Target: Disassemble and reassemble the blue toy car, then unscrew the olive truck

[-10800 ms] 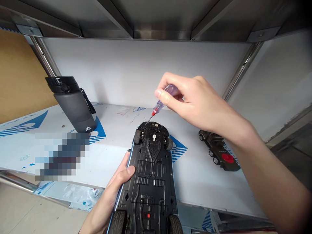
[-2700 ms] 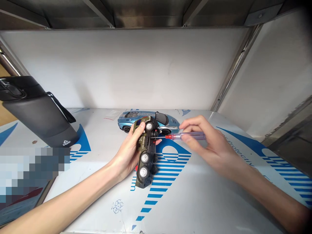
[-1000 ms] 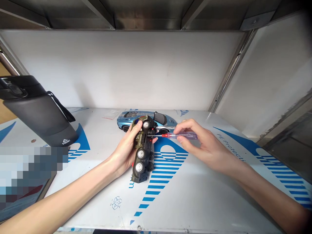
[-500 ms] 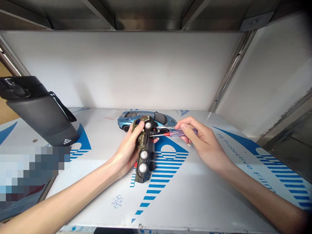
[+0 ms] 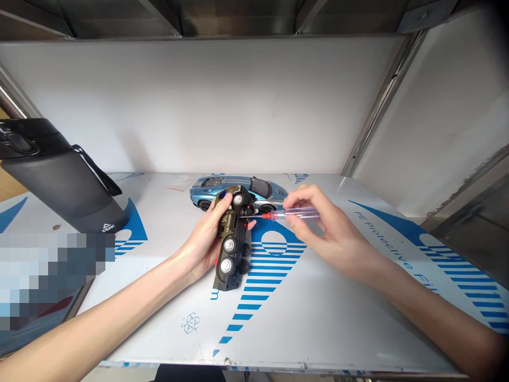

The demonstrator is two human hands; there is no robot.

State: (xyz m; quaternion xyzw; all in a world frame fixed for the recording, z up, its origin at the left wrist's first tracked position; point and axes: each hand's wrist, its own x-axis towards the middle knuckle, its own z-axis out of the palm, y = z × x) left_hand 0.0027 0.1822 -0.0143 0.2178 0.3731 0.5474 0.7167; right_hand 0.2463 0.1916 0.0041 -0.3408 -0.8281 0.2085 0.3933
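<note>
My left hand (image 5: 204,233) is wrapped round a dark green toy truck (image 5: 233,239), which is tilted so that its wheels and black underside show. A screwdriver (image 5: 292,214) with a clear purple and red handle lies between the thumb and fingers of my right hand (image 5: 326,223). Its thin shaft reaches left to the truck's underside, near the front wheels; the exact spot its tip touches is too small to tell. Behind the truck stands a blue toy car (image 5: 258,188), partly covered by it.
A dark grey bottle (image 5: 75,185) with a black lid and strap stands at the left. Near the back lies a small clear bag (image 5: 178,183). A pixelated area covers the lower left. Metal beams (image 5: 238,21) run overhead, and a white wall (image 5: 218,106) rises behind the table.
My right thumb has moved down off the top of the screwdriver handle, and the fingers have shifted round it. The handle looks turned. The whole view has shifted slightly.
</note>
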